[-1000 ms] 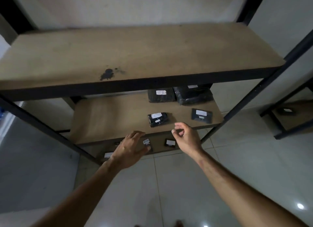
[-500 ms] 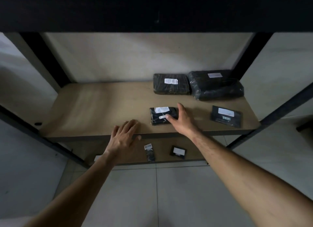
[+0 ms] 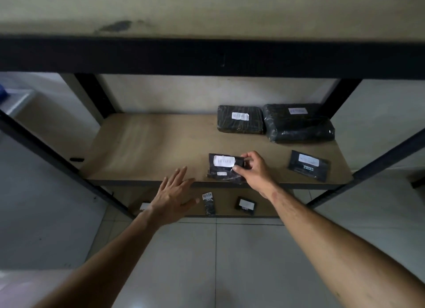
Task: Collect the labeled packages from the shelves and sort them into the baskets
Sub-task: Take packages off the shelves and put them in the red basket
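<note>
A small black package (image 3: 222, 167) with a white label sits near the front edge of the middle shelf (image 3: 147, 151). My right hand (image 3: 254, 169) pinches its right end between thumb and fingers. My left hand (image 3: 173, 195) hovers with fingers spread, in front of the shelf's front edge and to the left of the package, holding nothing. Two bigger black labelled packages (image 3: 240, 119) (image 3: 297, 123) lie at the back right of the shelf. A flat black one (image 3: 308, 165) lies at the front right.
Two more small labelled packages (image 3: 209, 204) (image 3: 245, 205) lie on the lower shelf (image 3: 227, 192) beneath. The top shelf's dark front beam (image 3: 207, 57) runs across overhead. Black uprights (image 3: 388, 153) frame both sides. Pale tiled floor (image 3: 207, 261) lies below.
My right hand went from lying flat on the small package to pinching its right end; the package has tipped up a little. The view has shifted slightly and the left hand has spread wider.
</note>
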### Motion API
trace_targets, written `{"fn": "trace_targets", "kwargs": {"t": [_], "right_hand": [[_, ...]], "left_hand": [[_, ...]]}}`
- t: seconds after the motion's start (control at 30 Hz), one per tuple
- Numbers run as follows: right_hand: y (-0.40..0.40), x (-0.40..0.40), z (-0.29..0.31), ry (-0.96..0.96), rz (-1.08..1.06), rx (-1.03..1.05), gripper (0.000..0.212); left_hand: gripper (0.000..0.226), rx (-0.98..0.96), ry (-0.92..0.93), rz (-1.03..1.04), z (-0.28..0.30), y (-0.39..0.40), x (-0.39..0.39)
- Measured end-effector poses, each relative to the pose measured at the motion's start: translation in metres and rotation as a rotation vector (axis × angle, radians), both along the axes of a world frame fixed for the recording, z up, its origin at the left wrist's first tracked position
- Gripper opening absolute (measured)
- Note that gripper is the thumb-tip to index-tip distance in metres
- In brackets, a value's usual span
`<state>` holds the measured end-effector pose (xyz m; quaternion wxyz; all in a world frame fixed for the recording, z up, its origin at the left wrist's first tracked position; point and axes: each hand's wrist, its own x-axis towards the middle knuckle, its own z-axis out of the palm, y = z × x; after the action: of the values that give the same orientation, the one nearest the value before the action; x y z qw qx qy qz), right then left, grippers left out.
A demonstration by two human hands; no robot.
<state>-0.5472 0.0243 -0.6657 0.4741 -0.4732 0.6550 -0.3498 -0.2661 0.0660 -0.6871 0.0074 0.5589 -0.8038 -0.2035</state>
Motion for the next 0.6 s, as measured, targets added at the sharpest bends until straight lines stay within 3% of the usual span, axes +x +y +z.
{"fn": "trace_targets", "kwargs": {"t": [0.17, 0.33, 0.6], "right_hand": [[0.032, 0.007, 0.08, -0.11, 0.022, -0.042, 0.038], [0.065, 0.041, 0.188, -0.201, 0.148, -0.149, 0.014], [0.097, 0.147, 0.32, -0.332, 0.234, -0.148, 0.014]], "left_hand": [[0.075, 0.018, 0.065, 0.039, 0.069, 0.034, 0.026], [0.091, -0.002, 0.15, 0.076, 0.146, 0.067, 0.071], [0.07, -0.143, 0.224, 0.176, 0.262, 0.106, 0.167]]}}
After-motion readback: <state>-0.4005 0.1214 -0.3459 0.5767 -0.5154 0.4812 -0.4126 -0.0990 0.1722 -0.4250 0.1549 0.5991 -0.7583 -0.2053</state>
